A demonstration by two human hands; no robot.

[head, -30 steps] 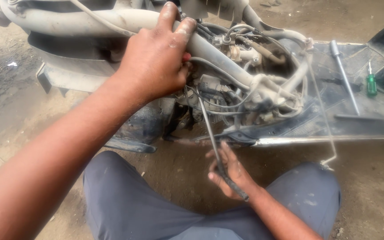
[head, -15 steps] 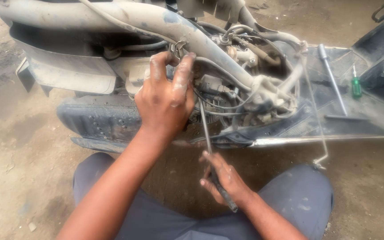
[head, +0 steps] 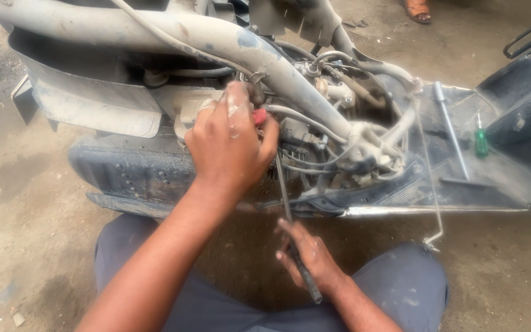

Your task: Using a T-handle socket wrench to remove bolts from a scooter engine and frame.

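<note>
A dusty stripped scooter (head: 124, 166) lies on its side on the dirt in front of me, its grey frame tube (head: 216, 37), hoses and engine parts (head: 339, 129) exposed. My left hand (head: 228, 144) reaches into the engine area, fingers closed around a small red-tipped part (head: 259, 115). Lower down, my right hand (head: 308, 255) grips the black handle of a long thin screwdriver (head: 285, 197), whose shaft runs up into the engine beside my left hand.
A long metal socket wrench (head: 451, 130) and a green-handled screwdriver (head: 481, 140) lie on the scooter's floorboard at right. A thin bent rod (head: 431, 197) hangs off the body. My grey-trousered knees (head: 401, 289) frame the bottom. Someone's sandalled foot (head: 417, 9) shows at top.
My left hand came down off the frame tube and closed on the red-tipped part by the engine. My right hand stays on the screwdriver handle.
</note>
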